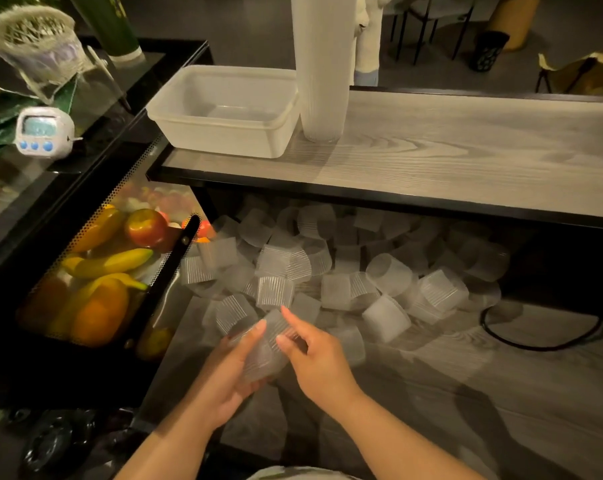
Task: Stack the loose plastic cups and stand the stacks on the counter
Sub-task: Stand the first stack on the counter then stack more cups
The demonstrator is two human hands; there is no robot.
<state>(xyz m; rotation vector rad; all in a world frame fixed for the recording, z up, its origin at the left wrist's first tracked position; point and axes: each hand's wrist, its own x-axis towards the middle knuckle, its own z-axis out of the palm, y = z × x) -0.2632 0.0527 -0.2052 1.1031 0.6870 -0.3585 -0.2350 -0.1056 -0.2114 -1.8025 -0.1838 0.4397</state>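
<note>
1. Both hands low at six o'clock, working a small nest of clear ribbed plastic cups [263,351] held between them.
2. Left hand [229,374] cradling the nest from below and behind, fingers curled round it, likely to keep it steady as a base.
3. Right hand [315,358] pinching the nest's upper rim, thumb and fingers closed on it, apparently seating the top cup.
4. Pile of loose translucent cups [348,271] lying just beyond the fingertips at twelve o'clock, on the lower grey wood-grain shelf [466,393]; short reach for each next cup.
5. Tall finished white stack [320,67] standing upright at twelve o'clock on the upper grey counter [466,150], beside a clear rectangular tub [223,109].
6. Black mesh basket of fruit [95,282] at nine o'clock.
</note>
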